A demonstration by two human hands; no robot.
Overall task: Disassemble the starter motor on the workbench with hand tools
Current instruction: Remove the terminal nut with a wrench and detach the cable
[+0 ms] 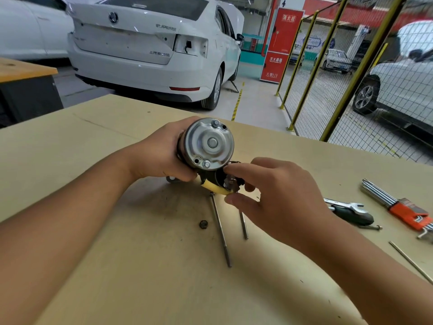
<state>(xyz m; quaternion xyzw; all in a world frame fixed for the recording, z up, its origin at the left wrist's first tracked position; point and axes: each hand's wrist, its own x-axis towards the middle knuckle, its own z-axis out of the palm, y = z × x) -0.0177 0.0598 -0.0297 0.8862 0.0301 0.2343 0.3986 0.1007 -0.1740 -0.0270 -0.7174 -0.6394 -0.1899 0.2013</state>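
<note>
The starter motor [209, 143] stands tilted on the tan workbench [117, 254], its round silver end cap with two small bolts facing me. My left hand [161, 153] wraps around the motor body from the left. My right hand [274, 195] pinches the dark solenoid terminal part [230, 181] with a yellow edge under the end cap. Two long through-bolts [221, 231] and a small dark nut [203, 224] lie loose on the bench in front of the motor.
To the right lie an open-end wrench [346, 204], a dark-handled screwdriver [353, 215], a hex key set in an orange holder [403, 208] and a thin rod [410, 261]. A white car and a yellow mesh fence stand beyond the bench.
</note>
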